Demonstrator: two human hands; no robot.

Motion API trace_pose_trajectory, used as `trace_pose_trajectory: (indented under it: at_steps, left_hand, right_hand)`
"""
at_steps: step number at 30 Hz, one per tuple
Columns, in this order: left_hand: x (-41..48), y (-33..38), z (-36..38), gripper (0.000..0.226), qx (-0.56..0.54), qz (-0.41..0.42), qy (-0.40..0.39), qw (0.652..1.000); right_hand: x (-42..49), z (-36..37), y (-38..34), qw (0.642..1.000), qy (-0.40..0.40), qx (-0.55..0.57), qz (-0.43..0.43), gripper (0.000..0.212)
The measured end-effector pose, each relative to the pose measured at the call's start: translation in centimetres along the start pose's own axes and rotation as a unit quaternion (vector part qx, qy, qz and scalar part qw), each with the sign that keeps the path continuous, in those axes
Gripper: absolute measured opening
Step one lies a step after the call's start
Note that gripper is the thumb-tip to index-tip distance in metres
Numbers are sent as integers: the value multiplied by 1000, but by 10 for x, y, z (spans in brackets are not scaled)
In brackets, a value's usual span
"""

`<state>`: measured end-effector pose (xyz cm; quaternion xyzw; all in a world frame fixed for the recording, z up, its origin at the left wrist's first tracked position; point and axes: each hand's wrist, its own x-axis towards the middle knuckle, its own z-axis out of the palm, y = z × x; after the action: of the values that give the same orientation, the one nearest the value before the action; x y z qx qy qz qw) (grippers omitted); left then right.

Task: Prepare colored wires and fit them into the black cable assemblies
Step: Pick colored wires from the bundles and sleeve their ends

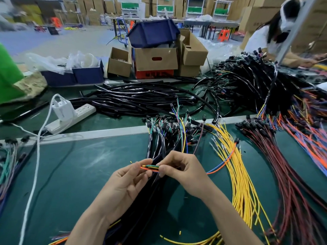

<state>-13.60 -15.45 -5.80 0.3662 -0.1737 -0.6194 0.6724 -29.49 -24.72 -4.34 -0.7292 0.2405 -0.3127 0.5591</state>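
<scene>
My left hand and my right hand meet over the green mat, both pinching a small bunch of colored wires with orange, green, yellow and dark strands. An orange and a blue wire trail off to the right from my right hand. Under my hands lies a bundle of black cable assemblies with colored wire ends and small connectors at its far end. A fan of loose yellow wires lies to the right of it.
Red and dark wires lie far right, and black tubing is piled beyond the metal rail. A white power strip and its cord sit left. Cardboard boxes and blue bins stand behind. Another person works at the back right.
</scene>
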Motion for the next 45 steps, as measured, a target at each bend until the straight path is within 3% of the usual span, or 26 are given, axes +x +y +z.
trace_pose_trajectory:
  at_steps: [3, 5, 7, 12, 16, 21, 29, 35, 39, 42, 45]
  left_hand:
    - [0, -2, 3, 26, -22, -20, 0, 1000]
    - [0, -2, 2, 37, -20, -18, 5, 1000]
    - [0, -3, 2, 31, -6, -7, 14, 1000]
    - [2, -3, 3, 21, 84, 76, 44, 993]
    - [0, -7, 9, 20, 203, 155, 80, 964]
    - [-1, -13, 18, 15, 213, 191, 128, 950]
    - [-2, -17, 18, 19, 248, 221, 130, 934]
    - [-1, -19, 18, 25, 290, 221, 122, 923]
    - [-1, -18, 18, 25, 284, 217, 116, 927]
    - [-2, -17, 16, 25, 284, 214, 109, 928]
    - [0, -12, 13, 18, 260, 201, 114, 938]
  right_hand:
    - [-1, 0, -2, 1000, -9, 4, -6, 12]
    - [-1, 0, -4, 1000, -15, 7, -5, 13]
    - [-2, 1, -4, 1000, -18, 7, -1, 11]
    - [-1, 4, 0, 1000, 14, -12, 12, 8]
    - [0, 8, 4, 996, 53, -69, 18, 10]
    - [-2, 14, 8, 986, 69, -150, -11, 12]
    - [-1, 19, 14, 974, 69, -210, -38, 11]
    - [-4, 20, 12, 983, 83, -154, -48, 12]
    - [-4, 22, 10, 982, 91, -151, -63, 16]
    - [-5, 22, 10, 980, 86, -167, -63, 7]
    - [-6, 22, 10, 969, 72, -203, -118, 13]
